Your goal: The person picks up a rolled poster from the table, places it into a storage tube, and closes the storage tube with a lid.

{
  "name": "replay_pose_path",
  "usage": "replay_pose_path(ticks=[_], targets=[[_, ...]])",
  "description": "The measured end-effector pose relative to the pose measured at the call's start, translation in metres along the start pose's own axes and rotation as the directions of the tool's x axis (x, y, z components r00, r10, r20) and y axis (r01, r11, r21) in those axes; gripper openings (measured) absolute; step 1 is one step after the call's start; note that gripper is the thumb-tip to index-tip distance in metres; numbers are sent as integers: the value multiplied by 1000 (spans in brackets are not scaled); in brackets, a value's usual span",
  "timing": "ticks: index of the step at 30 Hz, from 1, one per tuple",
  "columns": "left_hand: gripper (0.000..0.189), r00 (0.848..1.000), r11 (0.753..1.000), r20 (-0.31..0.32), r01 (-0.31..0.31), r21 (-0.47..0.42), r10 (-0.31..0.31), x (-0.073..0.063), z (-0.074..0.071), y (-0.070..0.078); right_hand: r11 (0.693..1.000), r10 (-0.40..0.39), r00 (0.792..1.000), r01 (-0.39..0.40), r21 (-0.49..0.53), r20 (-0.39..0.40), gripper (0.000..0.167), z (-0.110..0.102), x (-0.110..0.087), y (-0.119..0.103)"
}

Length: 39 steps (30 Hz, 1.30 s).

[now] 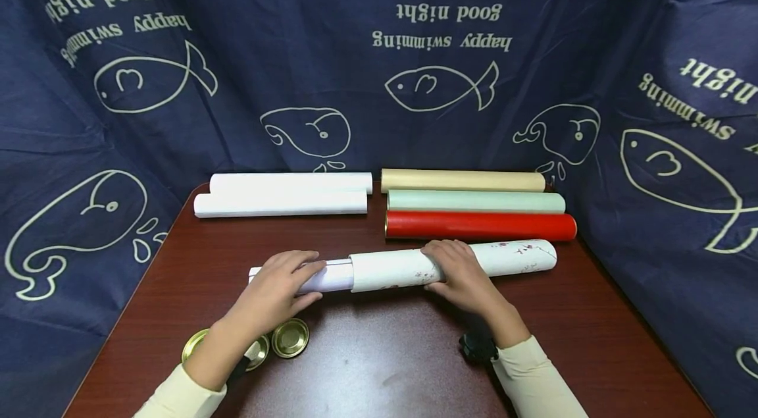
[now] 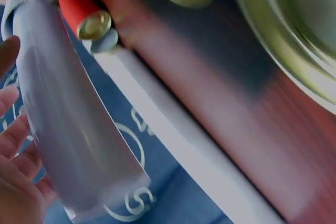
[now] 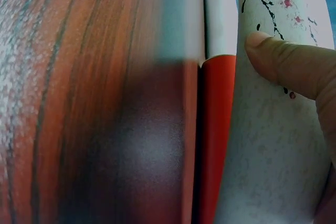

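Observation:
A white cardboard tube with a blossom-branch print (image 1: pixel 385 271) lies crosswise in front of me in the head view. From its left end sticks a roll of white paper (image 1: pixel 336 277), partly inside the tube. My left hand (image 1: pixel 278 286) holds the paper roll near its outer end, thumb on the near side and fingers over the far side. My right hand (image 1: pixel 463 278) grips the tube around its middle. In the right wrist view the thumb (image 3: pixel 289 66) lies along the printed tube. The left wrist view shows the paper roll (image 2: pixel 73 114) entering the tube's mouth.
Behind lie a red tube (image 1: pixel 480 226), a pale green tube (image 1: pixel 474 201) and a tan tube (image 1: pixel 462 181). Two white paper rolls (image 1: pixel 278 203) lie at the back left. Gold metal lids (image 1: pixel 290 338) sit by my left forearm. A dark blue curtain (image 1: pixel 331 76) surrounds the table.

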State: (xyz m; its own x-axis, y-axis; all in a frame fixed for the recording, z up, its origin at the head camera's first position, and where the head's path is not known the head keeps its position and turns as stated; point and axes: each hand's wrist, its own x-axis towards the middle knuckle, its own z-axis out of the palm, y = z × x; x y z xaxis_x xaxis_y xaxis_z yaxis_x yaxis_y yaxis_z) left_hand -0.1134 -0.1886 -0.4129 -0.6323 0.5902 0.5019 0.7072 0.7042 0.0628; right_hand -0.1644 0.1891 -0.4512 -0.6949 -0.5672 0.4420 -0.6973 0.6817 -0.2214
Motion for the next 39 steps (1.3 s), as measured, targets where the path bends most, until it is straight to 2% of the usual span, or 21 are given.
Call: replay_pose_path(ticks=[3, 7, 12, 17, 24, 31, 35, 39], targets=[[57, 998, 998, 6, 63, 7, -63, -14, -8, -8, 1000, 1, 1000, -1, -8, 3, 72, -1, 0, 0], [61, 990, 990, -22, 142, -24, -143, -32, -14, -16, 1000, -3, 1000, 3, -3, -3, 72, -2, 0, 0], [56, 987, 988, -73, 138, -74, -143, -40, -11, -19, 1000, -4, 1000, 4, 6, -4, 72, -2, -1, 0], [54, 988, 986, -71, 132, -99, -139, -34, -3, -13, 1000, -2, 1000, 2, 7, 3, 72, -1, -3, -1], [49, 988, 980, -66, 130, -149, -141, -14, 14, 2, 1000, -6, 1000, 6, -4, -9, 73, 0, -3, -2], [47, 992, 961, -11, 120, -248, -127, 6, 32, 18, 1000, -5, 1000, 5, -11, 6, 72, 3, -4, -4], [47, 990, 949, -4, 134, -285, -141, 7, 32, 18, 1000, -9, 1000, 9, -5, 5, 72, 4, -4, -4], [48, 986, 942, -25, 150, -301, -165, 2, 25, 11, 1000, -17, 1000, 17, -20, -7, 72, 3, -3, -4]])
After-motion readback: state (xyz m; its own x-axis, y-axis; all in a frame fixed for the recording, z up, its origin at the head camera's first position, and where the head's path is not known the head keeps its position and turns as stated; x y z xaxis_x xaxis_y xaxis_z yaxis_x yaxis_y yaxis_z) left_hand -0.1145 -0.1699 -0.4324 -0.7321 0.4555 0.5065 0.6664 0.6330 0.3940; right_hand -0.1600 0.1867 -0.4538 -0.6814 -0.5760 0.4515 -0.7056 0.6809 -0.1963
